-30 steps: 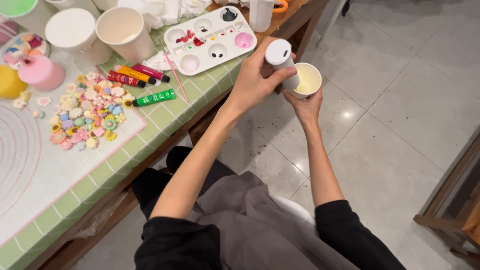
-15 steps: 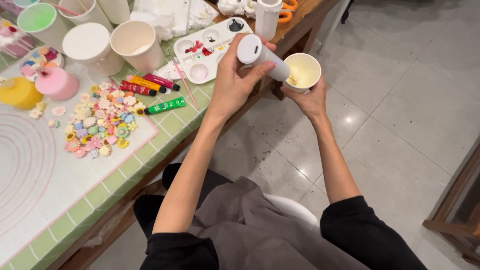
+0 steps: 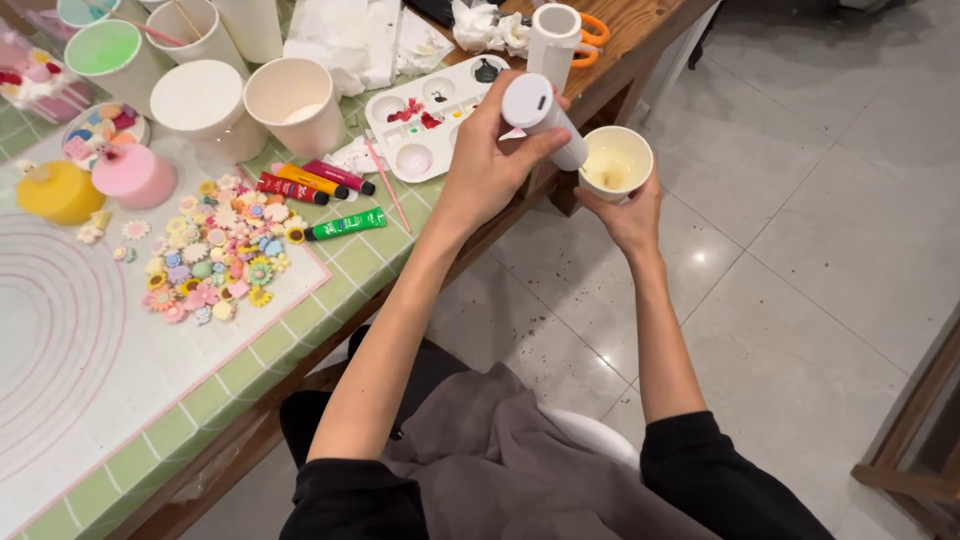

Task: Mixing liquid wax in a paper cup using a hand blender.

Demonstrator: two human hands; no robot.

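Tilting the white bottle nozzle-down, the left hand has its grip wrapped around the barrel, aiming into the small cup that the right hand grips from below, held off the bench edge. Squeezing gently with the cup level should avoid spills.

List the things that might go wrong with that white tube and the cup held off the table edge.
1. The paper cup sits in the right hand out over the tiled floor, not the table; a slip would likely spill it there.
2. The left hand tilts the white tube at the cup's rim, so its contents may miss.
3. The left elbow is close to the paint tubes and could nudge them.
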